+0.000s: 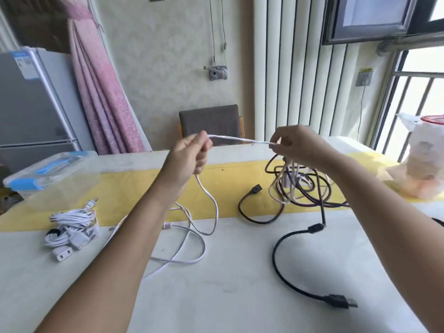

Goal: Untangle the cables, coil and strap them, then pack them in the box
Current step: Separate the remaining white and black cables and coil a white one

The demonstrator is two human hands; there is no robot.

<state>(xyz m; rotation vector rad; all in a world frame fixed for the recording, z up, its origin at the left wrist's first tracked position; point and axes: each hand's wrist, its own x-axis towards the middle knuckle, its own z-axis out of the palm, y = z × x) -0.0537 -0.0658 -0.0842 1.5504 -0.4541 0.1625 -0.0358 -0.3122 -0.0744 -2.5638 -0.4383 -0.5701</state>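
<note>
Item: white cable [237, 139], one stretch held taut in the air between both hands above the table [240, 296]. Left hand [189, 152]: fingers curled round the cable, fist closed on it; from there the cable drops to the tabletop and lies in loose loops near the front edge of the yellow runner [134, 188]. Right hand [293, 145]: fingertips pinching the other end of the stretch, directly above a tangle [295, 186] of black and white cables on the runner. Black cable [336, 300]: trails from the tangle towards the near edge, plug end lying flat. Black connector [255, 188]: on the runner, just left of the tangle. Coiled white bundle [72, 227]: far left, beside its plugs. Clear box [48, 174] with blue latches: behind the bundle, lid on. Plastic bag [418, 164]: far right.
</note>
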